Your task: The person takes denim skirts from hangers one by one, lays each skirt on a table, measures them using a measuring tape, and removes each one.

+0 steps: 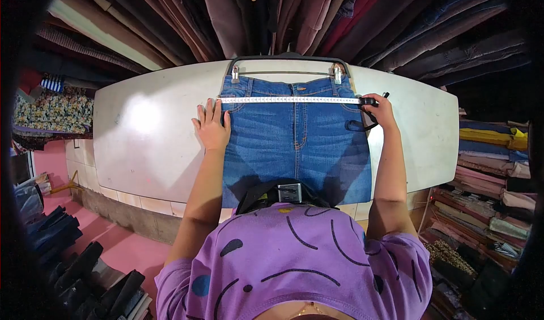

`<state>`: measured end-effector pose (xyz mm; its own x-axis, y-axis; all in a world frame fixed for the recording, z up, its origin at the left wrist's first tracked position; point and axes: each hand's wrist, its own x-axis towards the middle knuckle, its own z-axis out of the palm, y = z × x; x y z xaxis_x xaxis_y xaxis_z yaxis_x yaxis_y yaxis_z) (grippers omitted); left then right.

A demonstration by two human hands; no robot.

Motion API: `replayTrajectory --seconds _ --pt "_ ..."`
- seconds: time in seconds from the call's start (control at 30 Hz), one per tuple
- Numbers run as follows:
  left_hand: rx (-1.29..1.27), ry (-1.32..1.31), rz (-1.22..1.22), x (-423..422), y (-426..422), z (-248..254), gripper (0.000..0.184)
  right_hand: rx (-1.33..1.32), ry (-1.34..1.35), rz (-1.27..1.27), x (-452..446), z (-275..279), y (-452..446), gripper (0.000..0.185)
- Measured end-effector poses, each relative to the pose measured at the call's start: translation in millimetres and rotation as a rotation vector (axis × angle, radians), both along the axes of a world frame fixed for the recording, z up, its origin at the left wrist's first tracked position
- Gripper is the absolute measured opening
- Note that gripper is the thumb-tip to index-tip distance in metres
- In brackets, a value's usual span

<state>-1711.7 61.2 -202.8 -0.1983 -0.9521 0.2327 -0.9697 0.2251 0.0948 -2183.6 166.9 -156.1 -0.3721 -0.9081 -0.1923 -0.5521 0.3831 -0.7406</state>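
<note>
A blue denim garment (260, 133) with a fly and front pockets lies flat, clipped at the waist to a hanger (283, 72). Its lower end runs under my body, so I cannot tell whether it is a skirt or shorts. Across it, just below the waistband, stretches the white blade of a tape measure (289, 99). My left hand (212, 128) lies flat by the garment's left edge, fingers extended, fingertips at the blade's end. At the right edge my right hand (381, 111) is closed around the black tape case, with a dark strap loop hanging below it.
Beneath the garment is a white board (153, 133) with rounded corners. Hanging trousers (221, 14) line the far side. Folded clothes (487, 173) are stacked on the right. Floral fabric (54, 110) and dark jeans (56, 235) are on the left, above a pink floor (119, 224).
</note>
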Motion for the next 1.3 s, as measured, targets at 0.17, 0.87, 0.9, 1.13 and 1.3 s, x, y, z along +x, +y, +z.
replayTrajectory --seconds 0.17,0.87,0.9,1.13,1.3 --pt "-0.012 -0.007 -0.001 0.1 0.0 -1.4 0.043 0.037 0.007 -0.013 1.8 4.0 -0.1 0.032" --pt "0.013 0.022 0.005 -1.2 1.0 2.1 0.045 0.009 -0.032 -0.021 -0.5 -2.9 1.4 0.032" --pt "0.024 0.1 0.028 -1.3 1.7 2.7 0.047 0.002 -0.034 -0.02 1.7 -0.7 1.8 0.032" --pt "0.047 0.279 -0.354 -29.8 -36.2 33.9 0.053 -0.185 0.139 0.01 18.0 10.0 23.7 0.028" --pt "0.066 0.073 -0.506 -84.5 -99.7 22.0 0.059 -0.349 -0.229 -0.325 13.3 36.8 78.5 0.027"
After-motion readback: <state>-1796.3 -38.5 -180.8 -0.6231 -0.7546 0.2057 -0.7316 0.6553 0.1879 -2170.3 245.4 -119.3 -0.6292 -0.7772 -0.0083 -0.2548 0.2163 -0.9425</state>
